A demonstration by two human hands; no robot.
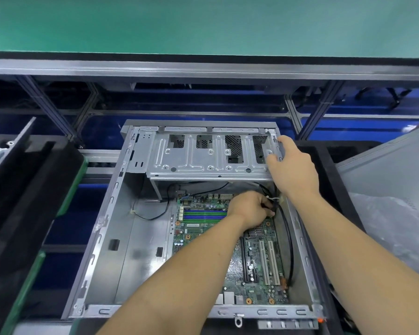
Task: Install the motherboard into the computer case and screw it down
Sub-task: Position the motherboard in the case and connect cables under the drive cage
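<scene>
Fingers (pixel 267 206) of your left hand (pixel 248 209) are curled around a black cable (pixel 289 243) at the far right corner of the motherboard (pixel 205 222), grasping it near a white connector. Your right hand (pixel 292 165) grips the right end of the drive cage (pixel 208 153), thumb on its face and the other fingers wrapped over the case's right rail.

You seem to be clearing wiring off the board before fastening it. Pull the cable toward the right wall of the case (pixel 111 201) so nothing is trapped beneath the board or across a screw hole. Keep the cage steadied while you do so, and avoid dragging the connector over the small components.

Where the board sits: flat on the case floor, in the right half, with bare metal floor to its left. Its long axis runs from you toward the cage. The blue and green memory slots (pixel 203 215) lie at the far end, the white expansion slots (pixel 269 262) run lengthwise along the right side, and the rear ports (pixel 228 298) face the near wall. I see no screwdriver.
</scene>
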